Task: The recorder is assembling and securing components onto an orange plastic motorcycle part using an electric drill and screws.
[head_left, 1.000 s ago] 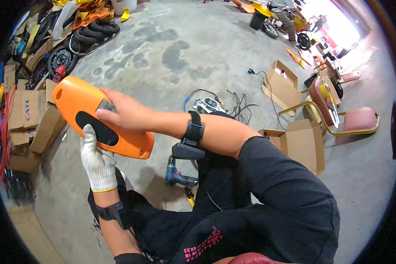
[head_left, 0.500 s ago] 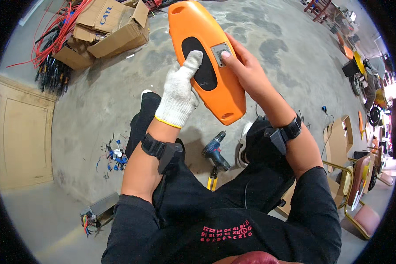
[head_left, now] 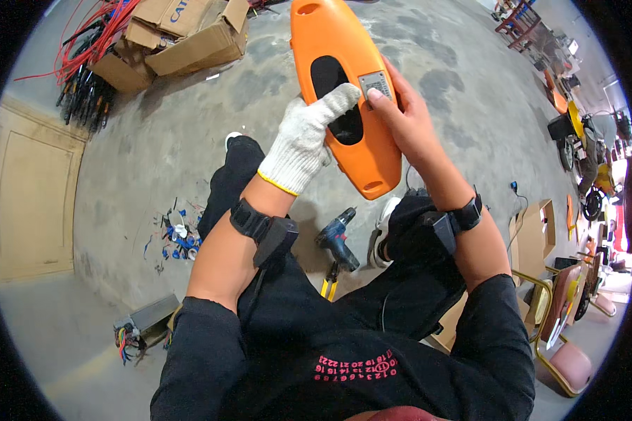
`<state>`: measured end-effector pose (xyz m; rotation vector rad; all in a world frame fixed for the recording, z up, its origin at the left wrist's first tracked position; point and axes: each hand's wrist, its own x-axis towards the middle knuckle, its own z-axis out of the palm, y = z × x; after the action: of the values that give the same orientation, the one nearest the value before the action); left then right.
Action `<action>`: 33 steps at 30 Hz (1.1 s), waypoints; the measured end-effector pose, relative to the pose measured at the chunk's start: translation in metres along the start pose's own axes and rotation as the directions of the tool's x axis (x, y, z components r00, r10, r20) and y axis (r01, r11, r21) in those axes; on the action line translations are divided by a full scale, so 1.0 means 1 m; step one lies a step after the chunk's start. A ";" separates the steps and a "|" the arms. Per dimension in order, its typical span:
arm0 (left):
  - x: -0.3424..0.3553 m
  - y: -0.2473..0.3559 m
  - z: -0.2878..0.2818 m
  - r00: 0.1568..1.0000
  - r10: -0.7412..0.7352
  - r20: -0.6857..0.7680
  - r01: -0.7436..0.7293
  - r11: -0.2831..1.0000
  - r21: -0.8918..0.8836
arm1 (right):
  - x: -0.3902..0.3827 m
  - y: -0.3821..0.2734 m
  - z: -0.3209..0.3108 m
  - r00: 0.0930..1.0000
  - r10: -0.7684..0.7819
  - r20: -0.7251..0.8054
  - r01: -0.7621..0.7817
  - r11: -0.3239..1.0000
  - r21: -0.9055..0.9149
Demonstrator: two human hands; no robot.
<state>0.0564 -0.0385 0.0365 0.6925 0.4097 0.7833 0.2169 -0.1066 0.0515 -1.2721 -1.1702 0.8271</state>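
Observation:
Up in front of me, tilted, is a long orange plastic case [head_left: 323, 31] with a slot at each end. A black oval pad [head_left: 326, 70] and a small metal plate [head_left: 376, 83] show on its face. My left hand [head_left: 298, 137], in a white knit glove with a yellow hem, grips the case's left side, its thumb across the black pad. Bare, my right hand [head_left: 414, 123] holds the right edge, with the thumb on the metal plate. The fingers behind the case are mostly hidden.
Between my feet lie a cordless drill [head_left: 338, 242] and yellow-handled pliers [head_left: 330, 282]. Blue and white scraps [head_left: 181, 235] and a metal box with coloured wires [head_left: 147, 319] are at left. Cardboard boxes [head_left: 203, 52] and red cables [head_left: 77, 56] sit far left; a chair [head_left: 571, 365] stands right.
The case and both hands have shifted a little right and up in the picture. My left thumb now lies nearer the metal plate. Both hands keep their hold.

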 end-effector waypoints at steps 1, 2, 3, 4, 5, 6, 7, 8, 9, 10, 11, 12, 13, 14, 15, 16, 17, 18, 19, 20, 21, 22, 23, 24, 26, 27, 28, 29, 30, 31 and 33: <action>0.001 -0.002 -0.002 0.999 -0.010 0.033 0.009 1.000 0.003 | 0.000 -0.001 0.001 1.000 -0.017 -0.008 0.017 0.999 -0.035; 0.001 -0.003 -0.004 0.998 -0.019 0.066 0.019 1.000 0.007 | -0.001 -0.002 0.002 0.999 -0.034 -0.016 0.033 0.997 -0.070; 0.001 -0.003 -0.004 0.998 -0.021 0.064 0.020 1.000 0.006 | -0.001 -0.002 0.003 0.999 -0.031 -0.015 0.030 0.997 -0.070; 0.001 -0.002 -0.004 0.997 -0.033 0.071 0.032 0.999 0.006 | -0.001 -0.003 0.006 0.999 -0.038 -0.020 0.036 0.997 -0.075; 0.000 -0.002 -0.004 0.996 -0.044 0.077 0.044 0.999 0.006 | -0.002 -0.004 0.007 0.999 -0.044 -0.024 0.042 0.996 -0.079; 0.000 -0.001 -0.004 0.996 -0.044 0.076 0.044 0.999 0.006 | -0.002 -0.004 0.008 0.999 -0.043 -0.023 0.041 0.996 -0.078; -0.001 -0.001 -0.005 0.997 -0.033 0.071 0.032 0.999 0.019 | -0.001 -0.005 0.009 0.998 -0.062 -0.015 0.060 0.994 -0.086; -0.001 -0.001 -0.005 0.998 -0.022 0.065 0.020 0.999 0.032 | -0.001 -0.005 0.010 0.997 -0.080 -0.007 0.079 0.992 -0.094; -0.002 0.000 -0.004 0.998 -0.021 0.063 0.019 0.999 0.034 | -0.001 -0.004 0.010 0.997 -0.080 -0.006 0.079 0.993 -0.092; -0.002 0.000 -0.003 0.998 -0.006 0.068 0.003 0.999 0.036 | -0.001 -0.003 0.010 0.995 -0.098 -0.006 0.097 0.991 -0.092; -0.003 0.001 -0.002 0.997 0.010 0.073 -0.013 0.999 0.038 | -0.001 -0.003 0.010 0.993 -0.116 -0.006 0.115 0.989 -0.092; -0.004 0.001 -0.002 0.997 0.010 0.072 -0.013 0.999 0.038 | -0.001 -0.002 0.010 0.993 -0.116 -0.006 0.115 0.989 -0.091; -0.005 0.002 -0.003 0.997 -0.004 0.073 0.001 0.999 0.039 | 0.000 -0.001 0.010 0.992 -0.127 -0.003 0.126 0.987 -0.097; -0.006 0.003 -0.003 0.997 -0.018 0.074 0.015 0.999 0.040 | 0.000 -0.001 0.010 0.990 -0.138 0.000 0.137 0.985 -0.103; -0.007 0.004 -0.002 0.997 -0.020 0.075 0.017 0.999 0.040 | 0.000 -0.001 0.009 0.991 -0.137 -0.002 0.136 0.985 -0.104; -0.009 0.006 0.000 0.997 -0.022 0.074 0.021 1.000 0.012 | 0.000 -0.001 0.009 0.990 -0.139 0.006 0.139 0.983 -0.119; -0.010 0.008 0.002 0.997 -0.024 0.073 0.026 1.000 -0.015 | 0.000 -0.002 0.009 0.990 -0.142 0.013 0.142 0.981 -0.135; -0.012 0.011 0.003 0.997 -0.026 0.075 0.027 1.000 -0.016 | 0.000 -0.003 0.009 0.990 -0.141 0.012 0.142 0.980 -0.136; -0.014 0.014 0.003 0.997 -0.050 0.054 0.049 0.999 0.013 | -0.001 -0.005 0.011 0.990 -0.138 0.019 0.140 0.982 -0.128; -0.014 0.015 0.003 0.997 -0.074 0.033 0.072 0.997 0.042 | -0.001 -0.006 0.012 0.990 -0.135 0.027 0.138 0.983 -0.120; -0.013 0.015 0.003 0.997 -0.074 0.037 0.073 0.996 0.042 | -0.001 -0.006 0.011 0.990 -0.137 0.024 0.139 0.983 -0.123; -0.012 0.013 0.002 0.997 -0.062 0.051 0.061 0.998 0.017 | -0.001 -0.005 0.010 0.990 -0.140 0.019 0.141 0.980 -0.140; -0.011 0.011 0.002 0.997 -0.050 0.064 0.051 0.999 -0.007 | -0.001 -0.003 0.010 0.990 -0.144 0.013 0.144 0.977 -0.157; -0.010 0.010 0.001 0.996 -0.052 0.066 0.052 0.999 -0.006 | 0.000 -0.002 0.010 0.990 -0.144 0.010 0.144 0.977 -0.158; -0.009 0.008 0.001 0.997 -0.041 0.064 0.042 0.999 -0.013 | 0.000 -0.001 0.010 0.986 -0.166 0.020 0.167 0.977 -0.132; -0.009 0.010 0.000 0.997 -0.044 0.063 0.045 0.999 -0.012 | 0.000 -0.002 0.012 0.986 -0.164 0.017 0.165 0.978 -0.130; -0.011 0.012 -0.002 0.997 -0.048 0.062 0.048 0.999 -0.009 | -0.001 -0.003 0.015 0.990 -0.141 0.020 0.143 0.981 -0.131; -0.012 0.014 -0.003 0.997 -0.050 0.060 0.051 0.999 -0.006 | -0.002 -0.004 0.017 0.993 -0.119 0.024 0.121 0.984 -0.130; -0.012 0.013 -0.003 0.997 -0.039 0.064 0.038 0.999 0.010 | -0.002 -0.003 0.016 0.992 -0.120 0.023 0.122 0.984 -0.131; -0.011 0.011 -0.002 0.997 -0.038 0.065 0.037 0.999 0.010 | -0.002 -0.001 0.015 0.992 -0.127 0.016 0.128 0.987 -0.097; -0.011 0.009 0.002 0.996 -0.041 0.076 0.045 0.998 -0.046 | -0.002 0.001 0.015 0.991 -0.132 0.009 0.133 0.989 -0.058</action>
<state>0.0463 -0.0429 0.0449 0.6646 0.3362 0.7222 0.2024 -0.1044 0.0493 -1.2258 -1.2766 0.7032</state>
